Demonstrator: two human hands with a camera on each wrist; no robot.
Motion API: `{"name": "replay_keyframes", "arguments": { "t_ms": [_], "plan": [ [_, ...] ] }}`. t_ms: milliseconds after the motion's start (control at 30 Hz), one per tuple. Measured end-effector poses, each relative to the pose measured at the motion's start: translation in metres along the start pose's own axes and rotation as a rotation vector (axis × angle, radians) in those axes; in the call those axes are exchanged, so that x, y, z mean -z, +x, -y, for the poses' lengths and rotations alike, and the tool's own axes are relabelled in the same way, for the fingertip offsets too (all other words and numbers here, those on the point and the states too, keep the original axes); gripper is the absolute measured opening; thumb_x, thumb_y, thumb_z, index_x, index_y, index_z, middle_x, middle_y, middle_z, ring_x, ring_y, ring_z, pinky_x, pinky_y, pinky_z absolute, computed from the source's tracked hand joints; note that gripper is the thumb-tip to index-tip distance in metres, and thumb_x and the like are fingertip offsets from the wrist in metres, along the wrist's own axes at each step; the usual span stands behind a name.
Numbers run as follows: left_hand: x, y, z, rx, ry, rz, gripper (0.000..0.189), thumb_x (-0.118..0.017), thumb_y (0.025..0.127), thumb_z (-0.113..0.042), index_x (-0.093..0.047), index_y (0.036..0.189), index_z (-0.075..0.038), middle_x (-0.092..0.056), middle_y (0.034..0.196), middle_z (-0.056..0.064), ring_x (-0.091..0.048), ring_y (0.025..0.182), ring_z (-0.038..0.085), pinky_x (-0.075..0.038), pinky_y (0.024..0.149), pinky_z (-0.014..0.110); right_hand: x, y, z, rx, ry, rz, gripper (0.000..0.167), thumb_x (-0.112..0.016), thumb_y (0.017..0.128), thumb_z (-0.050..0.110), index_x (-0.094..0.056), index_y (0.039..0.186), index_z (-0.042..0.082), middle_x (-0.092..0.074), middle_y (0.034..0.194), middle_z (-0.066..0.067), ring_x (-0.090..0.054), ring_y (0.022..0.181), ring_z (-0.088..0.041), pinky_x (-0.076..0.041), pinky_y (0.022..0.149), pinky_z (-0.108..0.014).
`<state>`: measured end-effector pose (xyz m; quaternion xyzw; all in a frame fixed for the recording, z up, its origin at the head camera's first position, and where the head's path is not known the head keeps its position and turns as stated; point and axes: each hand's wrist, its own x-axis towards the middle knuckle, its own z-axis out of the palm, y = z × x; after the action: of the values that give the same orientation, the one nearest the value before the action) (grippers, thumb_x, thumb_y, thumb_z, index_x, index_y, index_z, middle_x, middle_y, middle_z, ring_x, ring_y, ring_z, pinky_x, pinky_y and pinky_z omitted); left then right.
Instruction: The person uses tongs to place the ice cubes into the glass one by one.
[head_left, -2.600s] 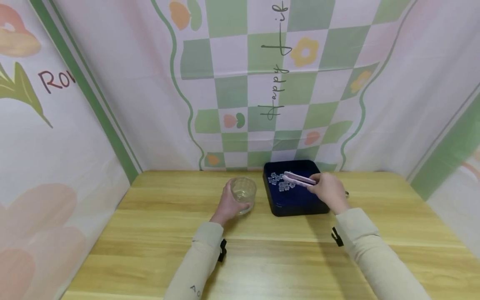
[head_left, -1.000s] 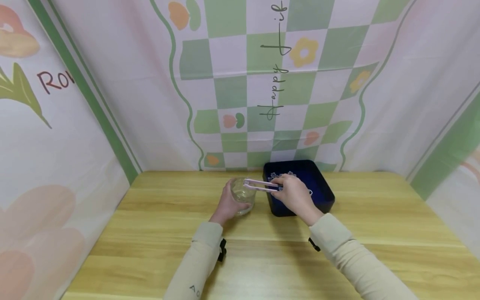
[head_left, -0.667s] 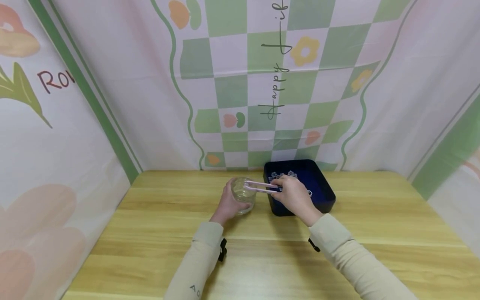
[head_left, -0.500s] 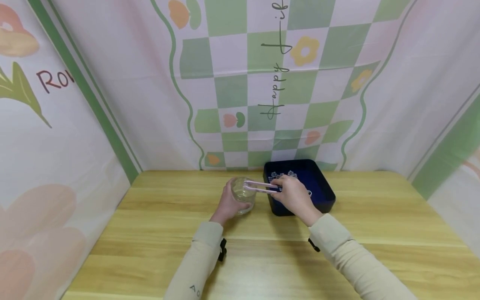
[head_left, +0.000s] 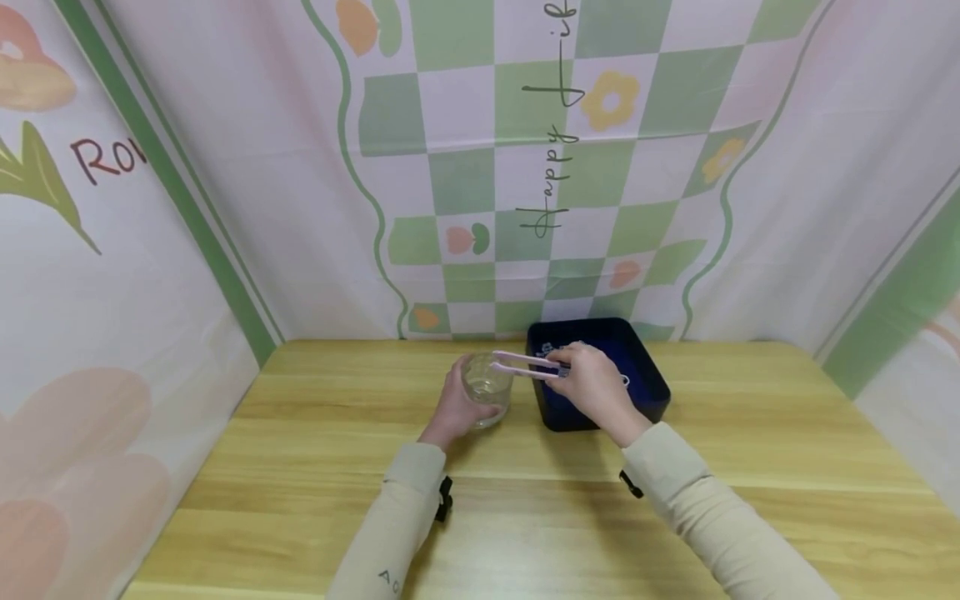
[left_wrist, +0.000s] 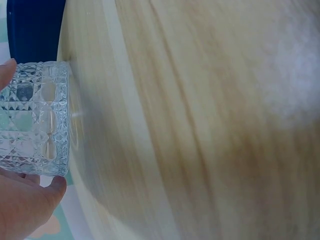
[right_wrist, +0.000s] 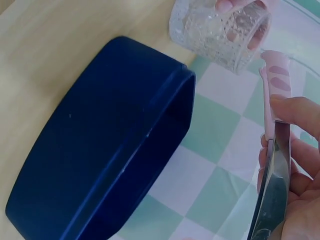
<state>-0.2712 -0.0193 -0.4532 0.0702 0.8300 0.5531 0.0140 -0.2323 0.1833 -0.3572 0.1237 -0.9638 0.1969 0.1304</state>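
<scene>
My left hand (head_left: 456, 408) grips a clear glass (head_left: 491, 392) standing on the table; its faceted pattern shows in the left wrist view, where thumb and fingers (left_wrist: 25, 205) lie on opposite sides. My right hand (head_left: 597, 385) holds small tongs (head_left: 525, 372) with pink arms and a metal handle end. The tong tips are spread apart at the glass's rim, with nothing seen between them. Under the right hand is a dark blue square box (head_left: 566, 417). Some small clear pieces (head_left: 547, 348) lie in it, the others hidden by the hand.
The box stands just right of the glass at the back of the wooden table (head_left: 525, 517). Behind it hangs a cloth (head_left: 465, 183) with green and white checks. More printed cloth (head_left: 112, 333) hangs at the left side.
The tongs went from the clear pieces in the box leftward to over the glass. Their tips have since spread and shifted slightly up and right. The left hand and glass have stayed put.
</scene>
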Motion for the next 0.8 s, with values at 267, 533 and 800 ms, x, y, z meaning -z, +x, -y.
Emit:
{"name": "replay_keyframes", "arguments": {
  "t_ms": [267,533,800],
  "plan": [
    [-0.001,0.0,-0.001,0.007,-0.002,-0.003,0.102,-0.084,0.063,-0.004,-0.026,0.147,-0.009,-0.04,0.144,0.021,-0.042,0.132,0.041,-0.035,0.111,0.058,0.012,0.003,-0.013,-0.038,-0.003,-0.054,0.031,-0.078,0.075,0.014,-0.072,0.104,0.002,-0.068,0.095,-0.017,-0.06,0.074,-0.027,-0.051,0.065,-0.042],
    [0.0,0.0,-0.001,0.022,0.009,-0.003,0.102,-0.084,0.063,-0.005,-0.026,0.147,-0.01,-0.041,0.144,0.02,-0.042,0.132,0.04,-0.037,0.11,0.058,0.02,0.006,-0.033,-0.132,-0.025,-0.064,0.033,-0.073,0.079,0.012,-0.07,0.108,-0.001,-0.065,0.103,-0.024,-0.062,0.085,-0.037,-0.052,0.073,-0.05],
    [0.001,0.0,-0.001,0.028,0.007,0.007,0.102,-0.083,0.064,-0.005,-0.024,0.147,-0.01,-0.039,0.145,0.02,-0.041,0.133,0.04,-0.036,0.111,0.059,0.014,0.003,-0.057,-0.205,-0.048,-0.025,0.031,-0.072,0.079,0.012,-0.07,0.106,-0.002,-0.067,0.099,-0.025,-0.062,0.08,-0.036,-0.051,0.067,-0.047]
  ]
}}
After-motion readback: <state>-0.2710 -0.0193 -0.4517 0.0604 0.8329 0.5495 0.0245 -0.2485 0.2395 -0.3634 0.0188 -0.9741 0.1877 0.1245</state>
